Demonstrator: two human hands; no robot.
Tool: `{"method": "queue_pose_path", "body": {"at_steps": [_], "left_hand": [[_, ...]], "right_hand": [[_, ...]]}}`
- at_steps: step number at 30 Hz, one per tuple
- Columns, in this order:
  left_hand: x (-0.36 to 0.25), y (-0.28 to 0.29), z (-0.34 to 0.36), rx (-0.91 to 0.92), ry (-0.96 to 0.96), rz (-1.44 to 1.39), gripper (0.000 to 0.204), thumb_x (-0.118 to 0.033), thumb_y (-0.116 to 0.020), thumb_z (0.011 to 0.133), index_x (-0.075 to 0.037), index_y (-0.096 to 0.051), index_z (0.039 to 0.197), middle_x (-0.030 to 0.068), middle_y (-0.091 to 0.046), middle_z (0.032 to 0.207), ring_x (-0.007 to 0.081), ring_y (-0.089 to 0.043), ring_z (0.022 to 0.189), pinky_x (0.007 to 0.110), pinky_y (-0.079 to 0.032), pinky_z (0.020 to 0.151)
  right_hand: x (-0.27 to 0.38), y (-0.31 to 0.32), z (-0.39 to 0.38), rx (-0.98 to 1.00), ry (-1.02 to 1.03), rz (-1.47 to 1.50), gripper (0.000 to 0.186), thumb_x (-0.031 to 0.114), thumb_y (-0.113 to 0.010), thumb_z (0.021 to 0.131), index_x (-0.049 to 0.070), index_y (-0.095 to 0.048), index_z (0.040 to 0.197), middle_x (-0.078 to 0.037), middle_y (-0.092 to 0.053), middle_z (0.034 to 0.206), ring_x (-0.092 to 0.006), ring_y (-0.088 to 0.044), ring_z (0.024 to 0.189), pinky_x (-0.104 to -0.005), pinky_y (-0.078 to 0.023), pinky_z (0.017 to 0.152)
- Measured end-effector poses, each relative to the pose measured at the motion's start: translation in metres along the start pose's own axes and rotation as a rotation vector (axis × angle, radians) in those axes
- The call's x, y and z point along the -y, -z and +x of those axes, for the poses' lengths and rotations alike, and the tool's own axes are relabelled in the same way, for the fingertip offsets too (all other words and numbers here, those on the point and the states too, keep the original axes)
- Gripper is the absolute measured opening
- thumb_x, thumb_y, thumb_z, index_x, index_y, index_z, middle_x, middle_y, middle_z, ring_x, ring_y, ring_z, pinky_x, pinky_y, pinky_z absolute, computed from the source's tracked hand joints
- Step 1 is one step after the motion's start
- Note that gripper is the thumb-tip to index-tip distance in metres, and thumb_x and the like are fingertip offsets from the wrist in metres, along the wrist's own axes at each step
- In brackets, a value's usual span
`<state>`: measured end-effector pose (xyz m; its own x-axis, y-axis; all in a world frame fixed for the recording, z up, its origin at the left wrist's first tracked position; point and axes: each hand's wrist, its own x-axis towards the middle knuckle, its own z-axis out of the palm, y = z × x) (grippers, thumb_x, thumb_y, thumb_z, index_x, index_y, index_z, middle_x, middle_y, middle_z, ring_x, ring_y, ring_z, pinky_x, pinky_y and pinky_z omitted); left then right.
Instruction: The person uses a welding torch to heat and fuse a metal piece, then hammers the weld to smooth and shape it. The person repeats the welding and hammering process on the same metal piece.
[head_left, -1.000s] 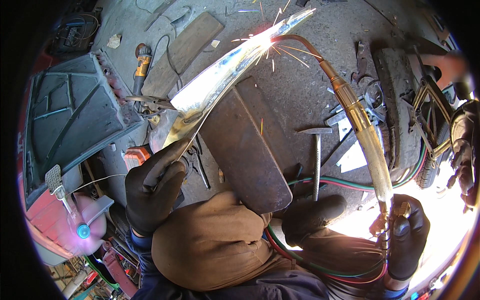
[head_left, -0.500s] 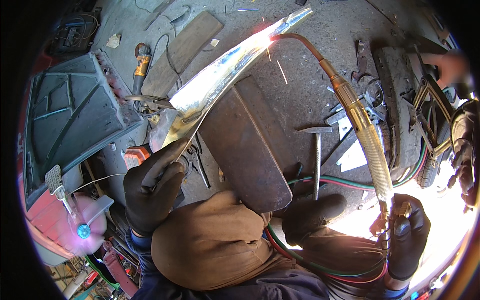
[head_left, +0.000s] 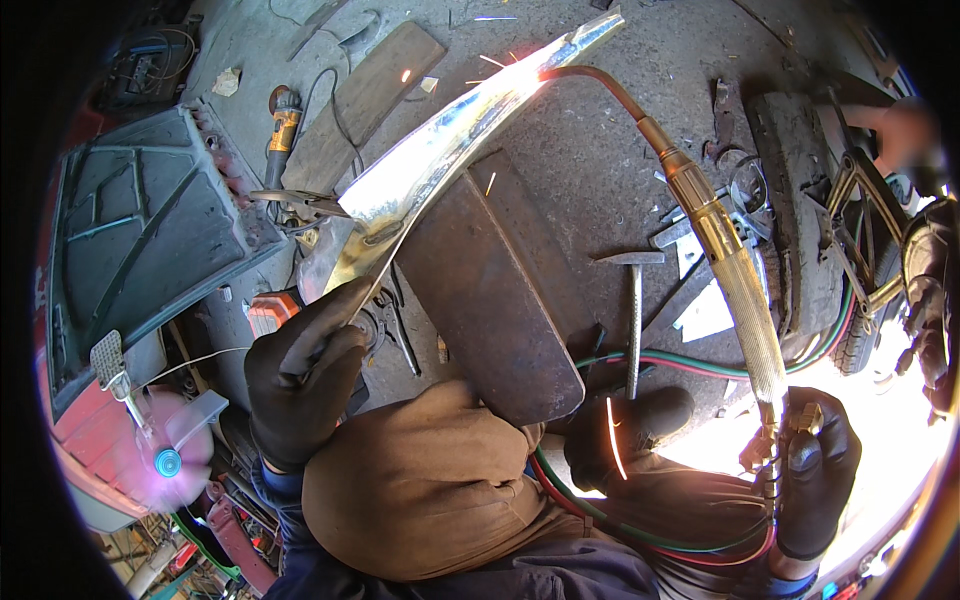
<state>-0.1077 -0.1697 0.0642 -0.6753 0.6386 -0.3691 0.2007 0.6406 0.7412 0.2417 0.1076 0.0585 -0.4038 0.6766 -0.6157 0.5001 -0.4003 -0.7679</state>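
Both my hands wear dark gloves. My left hand (head_left: 305,390) is closed on the lower end of a long, bent sheet metal piece (head_left: 425,160) that slants away to the upper right. In my right hand (head_left: 820,480), the fingers wrap round the valve end of a gas torch (head_left: 718,235) with a knurled brass handle. Its curved copper tip reaches the sheet's edge near the far end, where the metal glows and throws sparks. Part of the sheet lies above a rusty brown steel beam (head_left: 480,290).
A hammer (head_left: 633,320) lies right of the beam. Red and green hoses (head_left: 690,366) cross the floor and my legs. An angle grinder (head_left: 283,130) and wooden board (head_left: 370,95) lie far left, beyond a grey panel (head_left: 150,225). A fan (head_left: 168,462) spins at lower left.
Sparks fly in new places, with one bright streak over my right leg. The sheet, the torch and both hands hold nearly the same positions.
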Motion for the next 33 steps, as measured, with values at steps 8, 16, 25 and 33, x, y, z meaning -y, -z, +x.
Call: {"method": "queue_pose_path", "body": {"at_steps": [8, 16, 25, 33], "left_hand": [[-0.038, 0.005, 0.02, -0.091, -0.302, -0.25, 0.055, -0.005, -0.061, 0.097, 0.012, -0.061, 0.149, 0.004, -0.064, 0.072, 0.0097, -0.06, 0.065, 0.027, -0.051, 0.066], [-0.131, -0.039, 0.0, 0.101, -0.429, -0.09, 0.065, -0.022, -0.061, 0.109, 0.011, -0.045, 0.162, 0.0115, -0.071, 0.084, 0.0169, -0.069, 0.069, 0.036, -0.056, 0.06], [-0.135, -0.173, -0.038, 0.255, -1.022, 0.051, 0.055, -0.036, -0.077, 0.102, -0.007, -0.061, 0.147, 0.0066, -0.066, 0.091, 0.027, -0.067, 0.073, 0.044, -0.053, 0.066], [-0.132, -0.19, -0.038, 0.022, -1.041, -0.102, 0.072, -0.041, -0.081, 0.099, -0.006, -0.057, 0.157, 0.0105, -0.069, 0.096, 0.0275, -0.067, 0.077, 0.045, -0.053, 0.071]], "right_hand": [[0.003, 0.042, -0.001, 0.064, 0.037, -0.141, 0.077, 0.063, -0.081, 0.097, -0.008, -0.07, 0.123, -0.008, -0.074, 0.092, -0.0172, -0.074, 0.077, -0.0308, -0.06, 0.068], [-0.006, 0.055, -0.009, 0.102, 0.029, -0.012, 0.082, 0.071, -0.08, 0.093, -0.005, -0.066, 0.121, -0.011, -0.073, 0.083, -0.0143, -0.07, 0.063, -0.0251, -0.052, 0.051], [-0.012, 0.055, -0.017, 0.228, 0.172, 0.029, 0.082, 0.071, -0.077, 0.096, -0.005, -0.069, 0.127, -0.008, -0.076, 0.083, -0.0119, -0.067, 0.057, -0.0239, -0.05, 0.049], [-0.012, 0.05, -0.025, 0.287, 0.273, 0.145, 0.077, 0.066, -0.079, 0.097, -0.004, -0.068, 0.127, -0.008, -0.074, 0.083, -0.0126, -0.065, 0.057, -0.0244, -0.05, 0.049]]}}
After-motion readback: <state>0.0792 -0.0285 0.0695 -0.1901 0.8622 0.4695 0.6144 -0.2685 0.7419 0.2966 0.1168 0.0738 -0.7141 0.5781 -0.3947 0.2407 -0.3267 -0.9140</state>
